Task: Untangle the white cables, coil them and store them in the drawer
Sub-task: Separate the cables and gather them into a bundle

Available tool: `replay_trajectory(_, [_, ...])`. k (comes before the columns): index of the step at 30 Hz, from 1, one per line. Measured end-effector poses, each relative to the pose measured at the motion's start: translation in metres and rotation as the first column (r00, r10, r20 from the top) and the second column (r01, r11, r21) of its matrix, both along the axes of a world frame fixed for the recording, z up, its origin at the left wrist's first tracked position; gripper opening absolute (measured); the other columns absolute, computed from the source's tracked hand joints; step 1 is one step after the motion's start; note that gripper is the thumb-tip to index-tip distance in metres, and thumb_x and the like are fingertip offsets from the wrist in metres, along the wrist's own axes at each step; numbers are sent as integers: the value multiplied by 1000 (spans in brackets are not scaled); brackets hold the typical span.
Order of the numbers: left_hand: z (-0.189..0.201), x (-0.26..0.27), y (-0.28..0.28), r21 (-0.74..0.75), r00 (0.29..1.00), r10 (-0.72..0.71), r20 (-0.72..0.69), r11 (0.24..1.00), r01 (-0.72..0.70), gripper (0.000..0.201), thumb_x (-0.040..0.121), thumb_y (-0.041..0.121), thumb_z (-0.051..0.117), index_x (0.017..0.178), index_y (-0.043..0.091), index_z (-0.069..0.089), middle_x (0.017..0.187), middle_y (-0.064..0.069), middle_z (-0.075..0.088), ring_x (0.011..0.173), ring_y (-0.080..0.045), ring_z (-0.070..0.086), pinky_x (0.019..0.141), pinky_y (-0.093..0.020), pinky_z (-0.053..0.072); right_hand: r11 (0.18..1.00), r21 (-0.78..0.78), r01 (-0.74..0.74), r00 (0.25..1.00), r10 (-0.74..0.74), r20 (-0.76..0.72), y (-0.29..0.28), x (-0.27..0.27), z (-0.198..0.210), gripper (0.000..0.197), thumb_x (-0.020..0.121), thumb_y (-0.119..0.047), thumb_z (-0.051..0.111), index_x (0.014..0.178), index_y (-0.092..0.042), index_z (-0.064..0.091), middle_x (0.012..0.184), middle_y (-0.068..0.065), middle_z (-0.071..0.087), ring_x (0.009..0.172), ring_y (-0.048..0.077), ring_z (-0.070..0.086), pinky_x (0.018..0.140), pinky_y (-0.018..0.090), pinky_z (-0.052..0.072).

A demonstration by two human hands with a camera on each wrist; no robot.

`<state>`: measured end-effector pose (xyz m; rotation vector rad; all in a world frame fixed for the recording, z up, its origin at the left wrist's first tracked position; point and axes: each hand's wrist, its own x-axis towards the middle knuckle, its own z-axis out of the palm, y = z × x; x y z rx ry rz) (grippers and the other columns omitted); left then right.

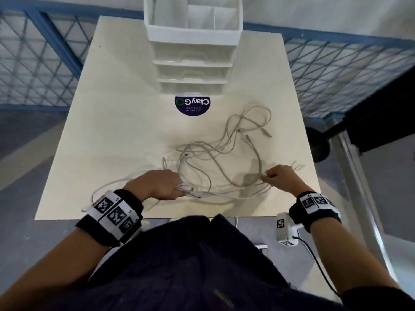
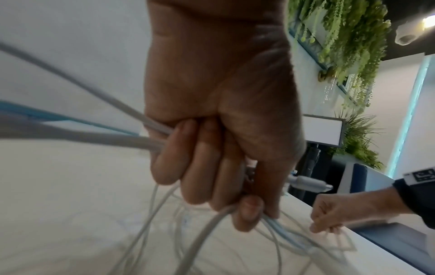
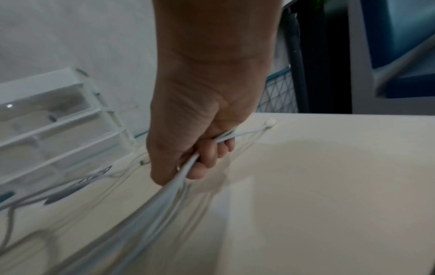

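Cream table (image 1: 125,122) beside blue mesh railings; a white drawer unit (image 1: 193,70) stands at the far edge, well beyond both hands, its drawers apparently closed. A round dark sticker (image 1: 192,106) lies just in front of it.

White cables (image 1: 224,151) sprawl in a loose tangle between and ahead of the hands, loops crossing, several plug ends free on the far right.

Left hand (image 1: 157,184): fingers curled round a bundle of strands, plug ends sticking out past the thumb side; one loop trails back behind the wrist toward the near table edge.

Right hand (image 1: 281,176): fist clenched on a few strands, stretched toward the left hand. Wrist view is blurred, so the strand count is probably three or four, not certain.

Step in hand: untangling, early; nothing coiled, nothing stored.

Next move, as judged: draw the hands apart gently, pick one plug end, and feed that cable out through the crossings. Hard pulling risks tightening a knot.
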<state>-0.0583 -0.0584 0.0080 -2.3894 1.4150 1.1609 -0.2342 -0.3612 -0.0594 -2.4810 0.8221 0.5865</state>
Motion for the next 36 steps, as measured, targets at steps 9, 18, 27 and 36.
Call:
replay_trajectory(9, [-12,-3,2,-93,983,142,115,987,-132,43,93,49,42,99,10,59,107,-12,64,99,-30,60,71,-32,37,923,163,-350,825,221,519,104,96,24,10,86,-19,63,84,-9,65,70,5,66,63,18,58,67,31,50])
replay_trajectory(18, [-11,-2,16,-138,962,268,51,956,-259,43,93,48,43,99,10,61,107,-12,64,102,-31,59,72,-31,35,741,210,-637,770,600,218,150,153,-9,15,91,-21,54,99,-10,60,96,12,63,83,27,57,75,36,45])
replay_trajectory(27, [-11,12,20,-182,918,387,-86,900,-396,41,91,48,46,74,10,49,71,1,50,74,-23,51,64,-32,36,846,367,-386,871,202,449,137,184,21,16,71,5,65,77,-10,64,71,7,66,70,20,61,64,15,43])
replay_trajectory(36, [18,51,-18,-573,789,486,-377,547,-611,36,85,41,63,96,9,51,83,4,60,72,-13,54,62,-24,38,792,554,-255,660,-276,698,79,190,149,21,83,-3,64,79,-24,58,76,-6,74,69,10,64,64,16,47])
